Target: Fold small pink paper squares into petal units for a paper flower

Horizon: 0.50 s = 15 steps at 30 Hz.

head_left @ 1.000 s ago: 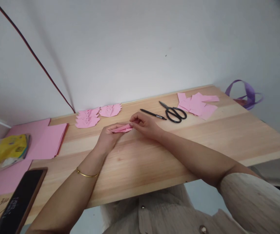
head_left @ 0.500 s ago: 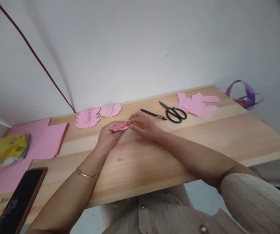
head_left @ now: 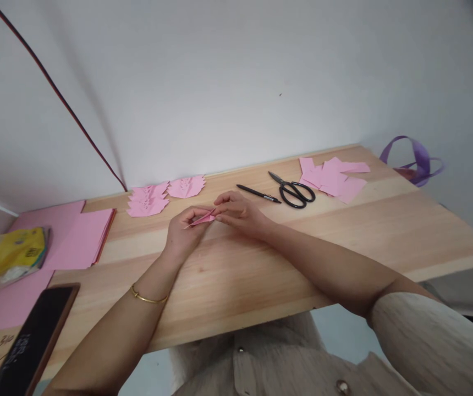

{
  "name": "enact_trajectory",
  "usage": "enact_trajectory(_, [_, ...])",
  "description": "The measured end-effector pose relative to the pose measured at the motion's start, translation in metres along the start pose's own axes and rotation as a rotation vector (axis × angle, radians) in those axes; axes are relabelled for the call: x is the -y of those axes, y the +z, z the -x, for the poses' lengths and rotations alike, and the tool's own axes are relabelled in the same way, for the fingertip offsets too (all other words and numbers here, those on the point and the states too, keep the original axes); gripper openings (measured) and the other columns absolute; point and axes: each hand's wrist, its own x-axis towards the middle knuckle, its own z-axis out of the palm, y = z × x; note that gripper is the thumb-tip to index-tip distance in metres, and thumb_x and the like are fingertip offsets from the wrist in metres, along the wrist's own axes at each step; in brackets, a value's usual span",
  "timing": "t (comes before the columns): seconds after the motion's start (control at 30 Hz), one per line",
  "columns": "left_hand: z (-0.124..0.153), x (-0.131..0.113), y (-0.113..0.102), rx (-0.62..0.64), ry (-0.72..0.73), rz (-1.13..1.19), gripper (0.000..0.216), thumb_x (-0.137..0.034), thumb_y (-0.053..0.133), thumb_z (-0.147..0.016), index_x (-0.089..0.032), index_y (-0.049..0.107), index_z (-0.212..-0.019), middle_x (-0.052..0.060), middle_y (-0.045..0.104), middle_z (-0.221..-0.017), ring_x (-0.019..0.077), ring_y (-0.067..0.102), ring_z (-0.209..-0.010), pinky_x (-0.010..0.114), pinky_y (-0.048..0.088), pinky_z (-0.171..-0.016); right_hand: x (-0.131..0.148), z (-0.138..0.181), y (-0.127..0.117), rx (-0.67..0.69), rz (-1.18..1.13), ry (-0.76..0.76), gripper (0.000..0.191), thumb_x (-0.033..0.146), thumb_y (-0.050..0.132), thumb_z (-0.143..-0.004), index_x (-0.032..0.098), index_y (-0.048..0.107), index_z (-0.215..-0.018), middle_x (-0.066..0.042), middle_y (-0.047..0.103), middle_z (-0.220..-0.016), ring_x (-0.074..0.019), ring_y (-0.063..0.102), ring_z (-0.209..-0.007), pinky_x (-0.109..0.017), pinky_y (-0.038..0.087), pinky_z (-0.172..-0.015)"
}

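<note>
A small folded piece of pink paper point(head_left: 204, 219) is held between my two hands, just above the wooden table. My left hand point(head_left: 182, 231) grips its left part, fingers curled behind it. With thumb and fingertips my right hand point(head_left: 238, 213) pinches the right end. Beyond my hands lie several pink paper cut-outs point(head_left: 149, 207) with jagged edges and small holes. A black pen point(head_left: 257, 193) and open-bladed black-handled scissors point(head_left: 292, 190) rest behind my right hand.
Pink paper scraps point(head_left: 333, 177) lie at the back right. Stacked pink sheets point(head_left: 80, 239), a yellow plastic packet point(head_left: 17, 253) and a phone point(head_left: 34, 335) are on the left. Purple ribbon point(head_left: 422, 159) hangs past the table's right end. A wall borders the back.
The folded paper has tilted and looks narrower, its folds standing more edge-on. My right fingers have shifted slightly left and closed nearer together on its end.
</note>
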Motion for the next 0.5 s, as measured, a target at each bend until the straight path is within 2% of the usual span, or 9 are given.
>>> enact_trajectory(0.2, [0.0010,0.0006,0.0010,-0.019,-0.027,-0.042,0.014,-0.027,0.073,-0.066,-0.018,0.071,-0.077,0.006,0.071,-0.089,0.0172,0.063,-0.083,0.026,0.046,-0.078,0.0032,0.0000,0.0005,0.007,-0.039,0.028,0.012,0.029,0.062,-0.081,0.022,0.068,-0.088,-0.007,0.056,-0.104,-0.0179,0.052,-0.103,-0.038,0.040,-0.096])
enact_trajectory(0.37, [0.0009,0.0022,0.0012,0.005,-0.047,-0.035,0.015,-0.029,0.074,-0.066,-0.018,0.071,-0.076,0.007,0.071,-0.088,0.0175,0.064,-0.081,0.028,0.048,-0.077,0.0080,0.0000,-0.0006,-0.006,-0.090,0.073,0.010,0.029,0.063,-0.079,0.020,0.064,-0.082,-0.008,0.055,-0.107,-0.0183,0.053,-0.105,-0.039,0.039,-0.097])
enact_trajectory(0.5, [0.0009,0.0025,0.0024,0.055,-0.107,0.045,0.020,-0.032,0.075,-0.065,-0.016,0.071,-0.075,0.008,0.071,-0.088,0.0187,0.064,-0.083,0.030,0.050,-0.078,0.0103,-0.0007,-0.0002,-0.033,-0.097,0.061,0.009,0.028,0.062,-0.080,0.019,0.061,-0.079,-0.007,0.058,-0.103,-0.0178,0.054,-0.101,-0.037,0.040,-0.094])
